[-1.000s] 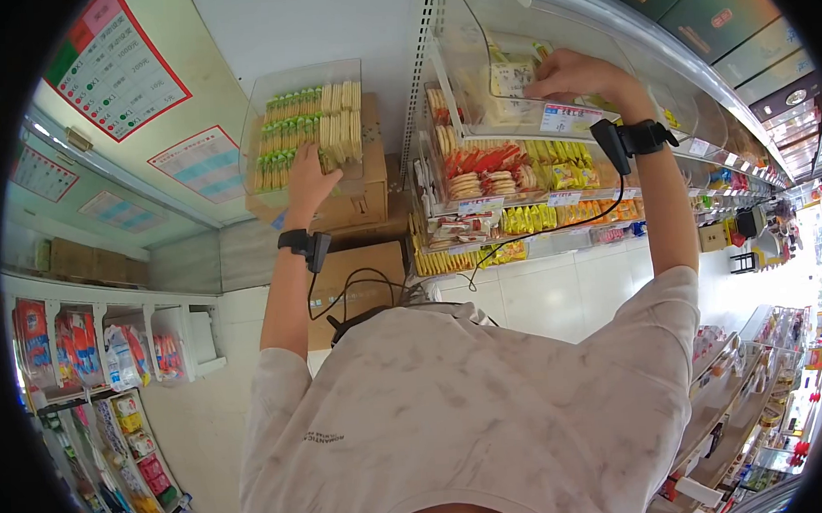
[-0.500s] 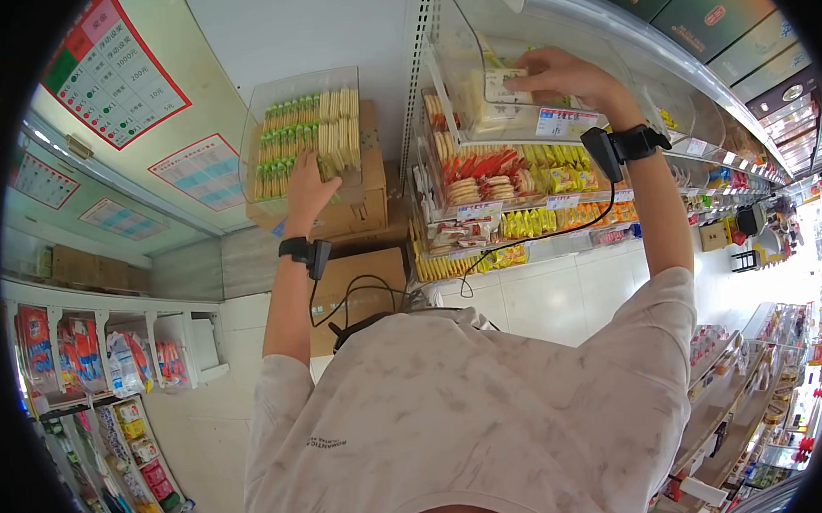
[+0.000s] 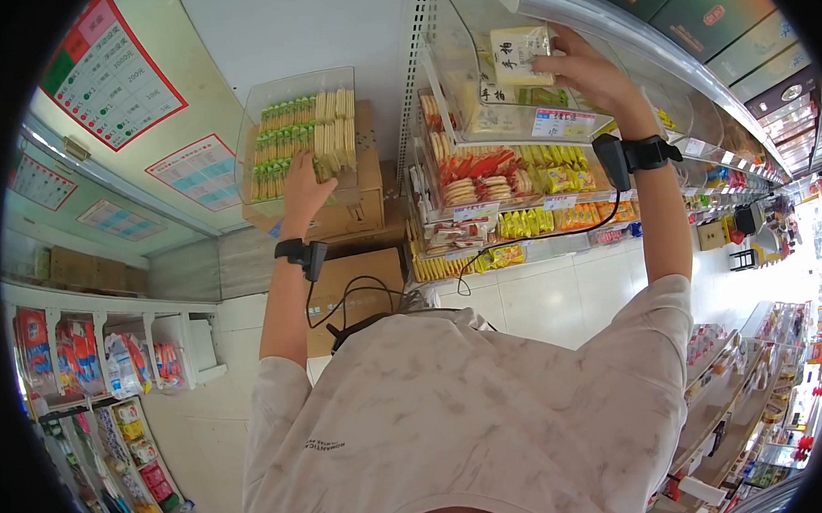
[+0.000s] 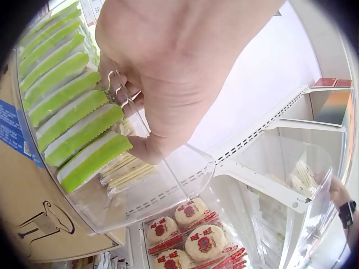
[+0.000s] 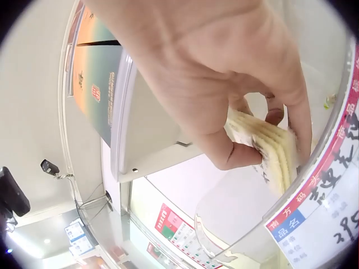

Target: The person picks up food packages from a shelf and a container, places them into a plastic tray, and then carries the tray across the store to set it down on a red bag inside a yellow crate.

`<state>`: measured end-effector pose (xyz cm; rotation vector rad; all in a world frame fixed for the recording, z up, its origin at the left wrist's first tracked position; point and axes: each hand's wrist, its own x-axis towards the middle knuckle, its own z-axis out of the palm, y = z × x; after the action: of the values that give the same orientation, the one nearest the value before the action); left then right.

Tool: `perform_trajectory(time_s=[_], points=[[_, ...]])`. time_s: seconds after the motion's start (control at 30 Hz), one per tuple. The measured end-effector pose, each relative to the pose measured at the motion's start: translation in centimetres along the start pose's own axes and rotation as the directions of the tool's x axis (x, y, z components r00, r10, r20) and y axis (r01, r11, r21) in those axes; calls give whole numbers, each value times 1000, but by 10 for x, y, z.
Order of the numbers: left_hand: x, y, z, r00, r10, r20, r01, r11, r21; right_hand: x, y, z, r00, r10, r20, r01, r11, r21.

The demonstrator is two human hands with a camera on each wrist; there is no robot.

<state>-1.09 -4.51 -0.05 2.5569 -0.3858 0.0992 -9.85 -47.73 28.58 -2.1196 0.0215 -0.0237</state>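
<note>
My right hand (image 3: 594,72) pinches a flat, square, pale-yellow snack packet (image 3: 518,54) with black characters, thumb on one face and fingers on the other. It is raised over a clear shelf bin (image 3: 515,122); more such packets lie inside. In the right wrist view, the packet (image 5: 266,148) shows several stacked layers edge-on. My left hand (image 3: 307,195) rests in another clear bin (image 3: 346,181), its fingers spread over rows of green-and-white wrapped stick packets (image 3: 278,145). In the left wrist view the thumb touches the end of the nearest packet (image 4: 92,162).
The left bin stands on a cardboard box (image 3: 359,213). Lower shelf bins hold round rice crackers (image 3: 468,188) in red-printed wrappers and yellow packets (image 3: 568,174). A price label (image 3: 566,121) fronts the upper bin. Black cables (image 3: 366,281) run from both wrists. Posters (image 3: 114,72) hang at the left.
My right hand has lifted the pale-yellow packet up out of the upper bin's stack, its printed face now toward the head camera. The left hand stays on the green packets.
</note>
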Motion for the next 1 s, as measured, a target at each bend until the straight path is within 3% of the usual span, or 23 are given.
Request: perform_trajectory(time_s=[0.1,0.2,0.4,0.5,0.6,0.8,1.0], points=[[0,-1,1,1000,12,-11,-12,1000,7,5,5,0,996,-69,56,63,994,92],[0,-2,2,1000,17,-18,-17,1000,12,6,6,-1,989,-138,-55,137,990,-23],[-1,-1,2,1000,14,-16,-14,1000,3,-2,3,1,999,30,-28,-31,998,-51],[0,-2,2,1000,22,-21,-21,1000,12,-5,-1,7,994,14,106,-5,997,-80],[0,-1,2,1000,14,-19,-14,1000,8,-7,2,6,974,50,223,16,958,-285],[-1,1,0,1000,16,-14,-16,1000,3,6,12,13,986,41,163,56,835,-548],[-2,0,0,1000,7,-1,-7,1000,12,4,-1,17,980,130,152,-23,829,-559]])
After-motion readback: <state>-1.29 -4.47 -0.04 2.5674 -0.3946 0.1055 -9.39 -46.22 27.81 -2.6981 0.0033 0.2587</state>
